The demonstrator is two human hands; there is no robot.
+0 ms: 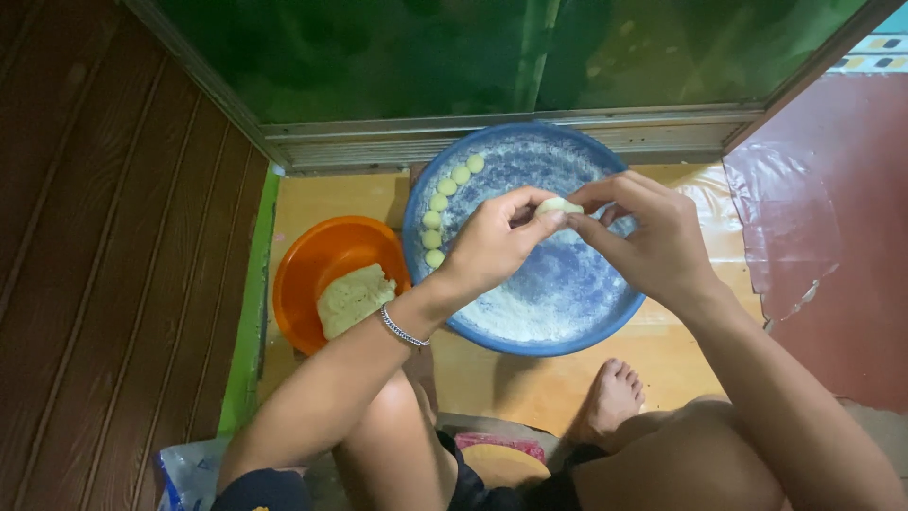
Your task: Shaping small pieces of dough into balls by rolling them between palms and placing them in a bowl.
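Over a large blue tray (567, 336) dusted with white flour, my left hand (492, 241) and my right hand (648, 232) meet and pinch a small pale dough piece (558, 206) between their fingertips. Several small round dough balls (441, 203) lie in a curved row along the tray's left rim. To the tray's left stands an orange bowl (307, 270) holding a pale lump of dough (352, 298). My left wrist wears a silver bracelet (404, 331).
I sit on a yellow floor (492, 378) with my bare foot (610, 397) near the tray's front edge. A brown wooden wall (104, 237) stands on the left, a green glass door (454, 57) behind the tray, and a red surface (832, 237) on the right. A plastic bag (184, 473) lies at bottom left.
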